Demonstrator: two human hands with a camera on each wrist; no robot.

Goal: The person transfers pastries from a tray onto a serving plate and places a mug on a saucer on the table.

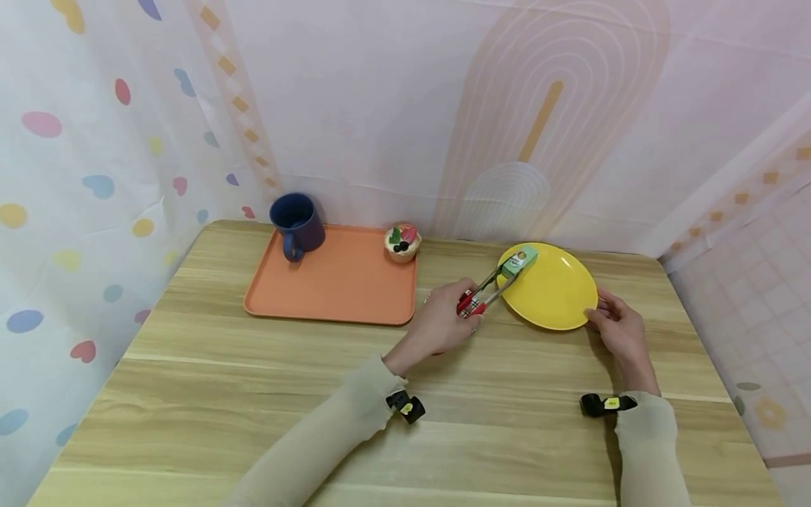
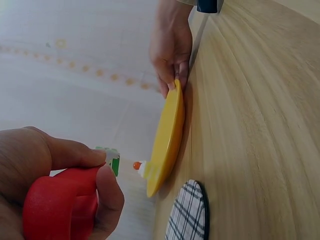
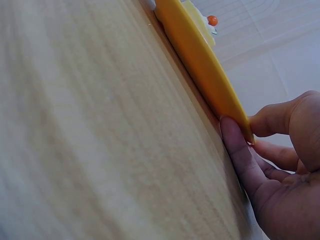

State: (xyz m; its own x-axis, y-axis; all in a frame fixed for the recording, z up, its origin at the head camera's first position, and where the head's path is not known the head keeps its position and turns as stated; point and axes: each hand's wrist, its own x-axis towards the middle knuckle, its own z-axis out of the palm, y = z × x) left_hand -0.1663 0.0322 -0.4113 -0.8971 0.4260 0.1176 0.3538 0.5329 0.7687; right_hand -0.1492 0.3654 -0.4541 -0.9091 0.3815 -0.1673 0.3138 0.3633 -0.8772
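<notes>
My left hand (image 1: 445,315) grips red-handled metal tongs (image 1: 486,289), pointing at the left part of a yellow plate (image 1: 557,289). A small green block (image 1: 519,261) with white and orange marks sits between the tong tips, over the plate. My right hand (image 1: 619,331) pinches the plate's right rim, as the right wrist view also shows with its fingers (image 3: 237,145). In both wrist views a small pale yellow cake (image 3: 200,22) with white topping and an orange ball stands on the plate. Beside the left hand shows a plaid pad (image 2: 187,214) with a dark edge.
An orange tray (image 1: 338,289) lies at the left of the wooden table (image 1: 494,408). On its back left corner stands a dark blue mug (image 1: 304,229), and a fruit tart (image 1: 402,244) sits at its back right. A patterned cloth backdrop (image 1: 380,105) borders the table's back.
</notes>
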